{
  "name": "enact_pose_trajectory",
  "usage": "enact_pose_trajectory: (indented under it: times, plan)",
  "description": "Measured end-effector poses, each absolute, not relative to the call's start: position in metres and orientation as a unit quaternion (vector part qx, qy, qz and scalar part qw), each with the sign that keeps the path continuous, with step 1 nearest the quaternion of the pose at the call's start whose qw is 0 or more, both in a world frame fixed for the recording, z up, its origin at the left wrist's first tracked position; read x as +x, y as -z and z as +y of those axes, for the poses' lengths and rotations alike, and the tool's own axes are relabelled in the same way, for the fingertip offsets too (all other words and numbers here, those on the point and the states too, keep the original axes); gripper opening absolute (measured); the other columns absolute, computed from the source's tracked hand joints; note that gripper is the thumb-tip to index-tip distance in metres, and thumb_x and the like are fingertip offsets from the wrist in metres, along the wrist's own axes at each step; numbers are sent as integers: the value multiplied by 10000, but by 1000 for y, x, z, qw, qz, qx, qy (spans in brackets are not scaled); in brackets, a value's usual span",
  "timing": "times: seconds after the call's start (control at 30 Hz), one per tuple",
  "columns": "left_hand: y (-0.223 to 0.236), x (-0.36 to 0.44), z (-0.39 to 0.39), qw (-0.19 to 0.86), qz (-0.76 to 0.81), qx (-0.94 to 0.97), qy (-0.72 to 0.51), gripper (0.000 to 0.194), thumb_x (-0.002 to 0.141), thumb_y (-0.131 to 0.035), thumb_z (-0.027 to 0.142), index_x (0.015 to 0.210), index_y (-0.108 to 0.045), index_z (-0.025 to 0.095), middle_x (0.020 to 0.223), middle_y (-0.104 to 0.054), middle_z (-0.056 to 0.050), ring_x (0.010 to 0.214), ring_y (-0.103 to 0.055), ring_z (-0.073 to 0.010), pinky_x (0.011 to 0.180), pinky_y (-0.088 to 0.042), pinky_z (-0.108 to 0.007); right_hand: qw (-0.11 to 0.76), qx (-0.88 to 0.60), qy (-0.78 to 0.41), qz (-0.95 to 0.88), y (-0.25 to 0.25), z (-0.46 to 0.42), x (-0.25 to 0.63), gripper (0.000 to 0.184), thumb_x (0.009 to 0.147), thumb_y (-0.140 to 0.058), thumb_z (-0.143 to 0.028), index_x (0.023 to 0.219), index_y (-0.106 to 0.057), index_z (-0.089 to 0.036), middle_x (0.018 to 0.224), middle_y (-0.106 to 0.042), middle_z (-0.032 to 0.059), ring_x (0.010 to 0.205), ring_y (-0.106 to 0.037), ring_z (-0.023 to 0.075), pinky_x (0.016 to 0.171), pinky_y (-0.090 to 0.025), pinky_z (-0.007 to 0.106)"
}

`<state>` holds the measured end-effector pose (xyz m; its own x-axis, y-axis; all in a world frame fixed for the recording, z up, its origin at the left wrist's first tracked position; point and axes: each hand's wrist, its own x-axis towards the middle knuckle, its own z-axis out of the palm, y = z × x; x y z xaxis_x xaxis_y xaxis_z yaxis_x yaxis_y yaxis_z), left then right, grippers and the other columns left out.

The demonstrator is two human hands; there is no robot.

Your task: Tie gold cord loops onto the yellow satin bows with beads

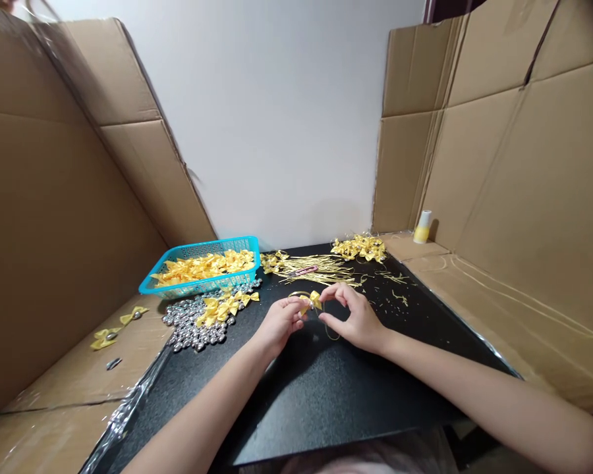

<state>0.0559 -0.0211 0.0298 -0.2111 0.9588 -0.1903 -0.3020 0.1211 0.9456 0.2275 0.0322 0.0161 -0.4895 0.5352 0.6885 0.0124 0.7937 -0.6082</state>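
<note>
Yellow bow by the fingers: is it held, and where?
The left hand pinches the yellow bow by its left side, between thumb and fingers. I can't tell if the right hand touches it.

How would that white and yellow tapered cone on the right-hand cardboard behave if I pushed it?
The white and yellow tapered cone stands taller than wide, so a push near its top may tip it. Its sides look round, so once down it could roll in a curve.
</note>
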Motion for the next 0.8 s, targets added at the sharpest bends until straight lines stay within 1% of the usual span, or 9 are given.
enact_pose_trajectory:
  times: [0.1, 0.33, 0.5, 0.7, 0.8]
  plan:
    - [-30, 56, -22, 547, 512, 314, -583, 239, 504, -810, 254, 634, -664, 116, 554, -557, 34, 481, -466, -42, 456, -364, -146, 493, -165, -254, -815, -12, 33, 225, 328, 753, -619, -110, 721, -312, -223, 903, -643, 26, 777, -546, 165, 660, -397, 289]
    - [-31, 56, -22, 553, 509, 308, -584, 260, 490, -824, 254, 653, -679, 112, 570, -581, 28, 488, -485, -41, 460, -374, -143, 509, -165, -270, -801, -14, 29, 222, 345, 760, -617, -118, 690, -295, -219, 858, -639, 21, 777, -553, 161, 678, -400, 288]
    - [-31, 57, -21, 553, 510, 305, -585, 266, 475, -834, 249, 641, -680, 111, 559, -579, 29, 482, -483, -40, 451, -371, -139, 500, -178, -282, -799, -15, 27, 221, 279, 758, -610, -114, 695, -357, -212, 825, -632, 11, 727, -523, 145, 652, -381, 278]
    - [-29, 57, -21, 556, 508, 300, -585, 256, 484, -839, 242, 631, -675, 114, 555, -582, 22, 484, -490, -47, 445, -370, -139, 479, -180, -310, -801, -13, 24, 220, 304, 746, -611, -121, 677, -330, -215, 829, -647, 7, 749, -548, 153, 665, -389, 287]
    - [-28, 56, -21, 558, 505, 297, -588, 246, 504, -831, 242, 644, -673, 116, 581, -599, 14, 491, -496, -50, 448, -375, -143, 462, -181, -321, -807, -13, 22, 221, 254, 750, -607, -121, 688, -378, -213, 811, -650, -1, 738, -554, 152, 668, -394, 289]
